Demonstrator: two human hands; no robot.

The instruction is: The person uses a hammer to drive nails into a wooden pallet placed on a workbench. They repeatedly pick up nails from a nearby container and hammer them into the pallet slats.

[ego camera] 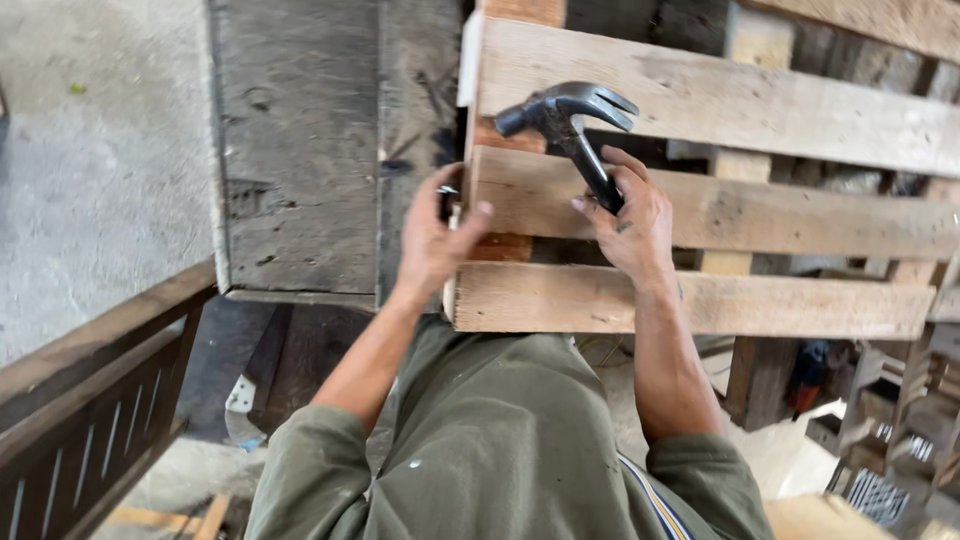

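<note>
The right hand grips the black steel claw hammer, head raised above the middle slat of the pale wooden pallet. The left hand pinches a small nail at that slat's left end.

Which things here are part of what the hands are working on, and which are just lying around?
In use:
- black claw hammer, gripped by the right hand
- pale wooden slatted pallet, its end held by the left hand

Lying about:
- dark weathered wooden panel
- dark brown slatted wooden frame
- small wooden crates
</note>
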